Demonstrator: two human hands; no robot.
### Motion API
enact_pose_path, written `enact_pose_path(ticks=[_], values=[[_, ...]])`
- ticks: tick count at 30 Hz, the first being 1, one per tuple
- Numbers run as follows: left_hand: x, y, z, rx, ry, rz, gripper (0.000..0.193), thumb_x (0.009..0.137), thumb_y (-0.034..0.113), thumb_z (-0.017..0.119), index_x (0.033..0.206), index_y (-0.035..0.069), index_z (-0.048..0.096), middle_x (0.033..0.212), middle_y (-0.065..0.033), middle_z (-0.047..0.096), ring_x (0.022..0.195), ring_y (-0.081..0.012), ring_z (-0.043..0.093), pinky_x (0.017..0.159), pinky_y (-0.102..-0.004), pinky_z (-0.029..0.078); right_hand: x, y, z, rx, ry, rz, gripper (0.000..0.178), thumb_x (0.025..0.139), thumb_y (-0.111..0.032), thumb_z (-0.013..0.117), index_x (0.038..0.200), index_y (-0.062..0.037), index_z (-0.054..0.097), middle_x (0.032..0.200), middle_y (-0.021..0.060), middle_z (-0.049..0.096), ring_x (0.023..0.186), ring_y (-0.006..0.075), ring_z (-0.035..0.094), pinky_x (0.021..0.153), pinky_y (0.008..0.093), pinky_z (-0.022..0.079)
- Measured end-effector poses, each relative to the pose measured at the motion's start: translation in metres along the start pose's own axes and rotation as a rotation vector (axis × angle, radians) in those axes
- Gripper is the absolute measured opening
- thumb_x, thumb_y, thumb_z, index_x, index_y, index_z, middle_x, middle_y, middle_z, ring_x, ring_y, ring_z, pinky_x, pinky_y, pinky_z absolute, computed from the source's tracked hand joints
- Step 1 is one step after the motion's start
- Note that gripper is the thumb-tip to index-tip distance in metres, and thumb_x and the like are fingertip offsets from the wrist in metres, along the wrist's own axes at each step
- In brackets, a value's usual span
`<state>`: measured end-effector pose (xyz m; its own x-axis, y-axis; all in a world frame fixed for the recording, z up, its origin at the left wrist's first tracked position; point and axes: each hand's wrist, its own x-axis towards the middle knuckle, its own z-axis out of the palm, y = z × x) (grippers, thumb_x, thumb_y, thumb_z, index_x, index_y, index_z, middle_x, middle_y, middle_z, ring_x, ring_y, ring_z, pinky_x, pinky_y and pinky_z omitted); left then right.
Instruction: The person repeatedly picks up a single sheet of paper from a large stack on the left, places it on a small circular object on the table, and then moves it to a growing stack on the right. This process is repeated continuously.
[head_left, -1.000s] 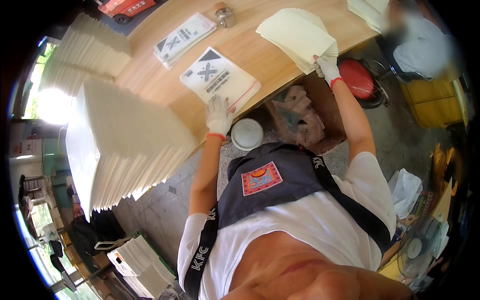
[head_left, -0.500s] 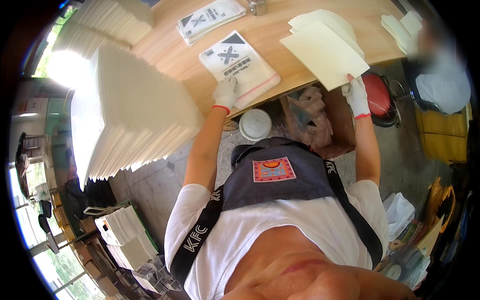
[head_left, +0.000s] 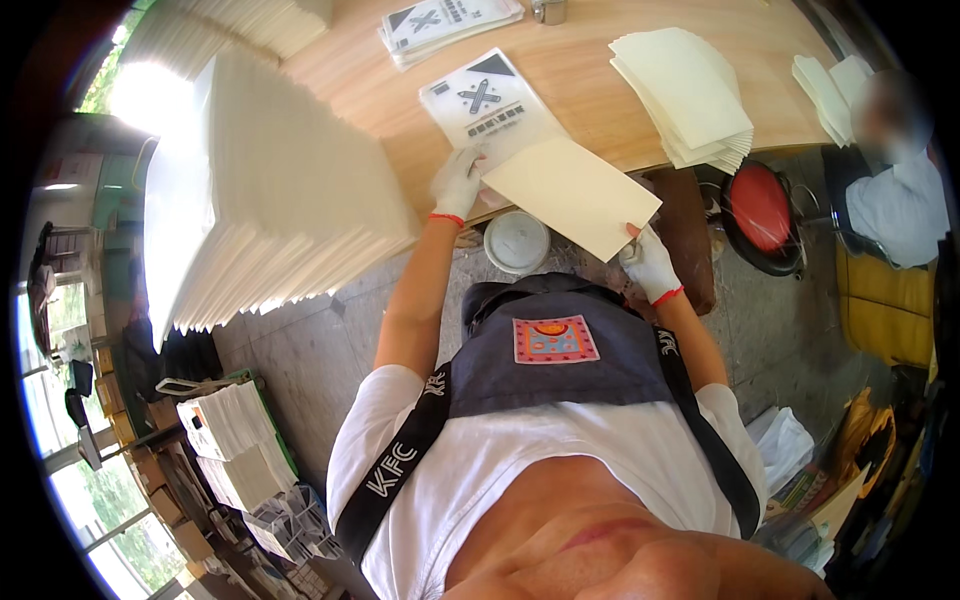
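My right hand [head_left: 650, 264], in a white glove with a red cuff, grips the near right corner of a cream paper sheet or thin pad [head_left: 572, 196]. Its far left end lies over the lower part of a printed clear plastic bag [head_left: 487, 100] at the table's edge; whether it is inside the bag I cannot tell. At the bag's near left edge, my gloved left hand [head_left: 457, 182] is closed with its fingertips on the plastic. A fanned stack of cream paper [head_left: 684, 95] lies on the table to the right.
A tall stack of paper [head_left: 280, 190] rises at the left. More printed bags [head_left: 445, 28] and a small metal container [head_left: 549, 11] stand farther back. Below the table are a white lidded bucket [head_left: 517, 243] and a red stool [head_left: 760, 208]. A person [head_left: 895, 190] sits at right.
My right hand has brought the cream sheet left and nearer, from beside the fanned stack to the printed bag. My left hand has stayed by the bag, its fingers now at the bag's edge.
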<state>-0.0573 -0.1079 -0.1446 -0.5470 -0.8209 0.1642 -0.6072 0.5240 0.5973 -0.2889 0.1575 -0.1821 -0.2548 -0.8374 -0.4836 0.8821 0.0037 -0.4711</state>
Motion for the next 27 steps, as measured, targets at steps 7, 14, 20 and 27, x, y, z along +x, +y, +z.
enact_pose_path(ticks=[7, 14, 20, 27], values=[[0.001, 0.017, -0.013, -0.253, -0.073, 0.082, 0.037, 0.067, -0.007, 0.045, 0.099, 0.009, 0.056, 0.089, -0.0083, 0.054, 0.074, -0.0197, 0.054, 0.067, -0.0306, 0.044, -0.007, 0.010, 0.036, 0.001, 0.096, -0.026, 0.018, 0.088, -0.010, 0.046, 0.106, -0.0127, 0.047, 0.077, 0.0007, 0.053, 0.045, 0.0072, 0.040, 0.038, 0.0191, 0.027], [-0.030, 0.058, 0.034, -0.795, 0.592, -0.168, 0.046, 0.073, -0.008, 0.048, 0.117, 0.006, 0.044, 0.108, -0.0102, 0.052, 0.089, -0.0237, 0.056, 0.070, -0.0306, 0.047, -0.020, 0.024, 0.061, -0.048, 0.092, -0.099, 0.017, 0.091, -0.015, 0.046, 0.108, -0.0134, 0.045, 0.075, 0.0030, 0.054, 0.047, 0.0113, 0.048, 0.038, 0.0217, 0.032], [-0.051, 0.021, 0.124, -1.825, 0.064, -0.330, 0.045, 0.090, 0.035, 0.040, 0.128, 0.011, 0.036, 0.125, -0.0122, 0.044, 0.101, -0.0282, 0.054, 0.083, -0.0358, 0.047, -0.035, 0.025, 0.059, -0.186, -0.081, -0.081, 0.021, 0.090, -0.013, 0.048, 0.110, -0.0091, 0.047, 0.083, 0.0062, 0.058, 0.052, 0.0134, 0.054, 0.043, 0.0231, 0.044], [-0.106, 0.014, 0.159, -1.657, -0.055, -0.634, 0.034, 0.089, 0.023, 0.041, 0.116, 0.004, 0.047, 0.110, -0.0123, 0.054, 0.100, -0.0292, 0.054, 0.085, -0.0397, 0.047, 0.017, 0.059, 0.067, -0.153, 0.110, 0.132, 0.022, 0.089, -0.005, 0.043, 0.111, -0.0011, 0.045, 0.102, 0.0123, 0.053, 0.086, 0.0232, 0.059, 0.068, 0.0337, 0.055]])
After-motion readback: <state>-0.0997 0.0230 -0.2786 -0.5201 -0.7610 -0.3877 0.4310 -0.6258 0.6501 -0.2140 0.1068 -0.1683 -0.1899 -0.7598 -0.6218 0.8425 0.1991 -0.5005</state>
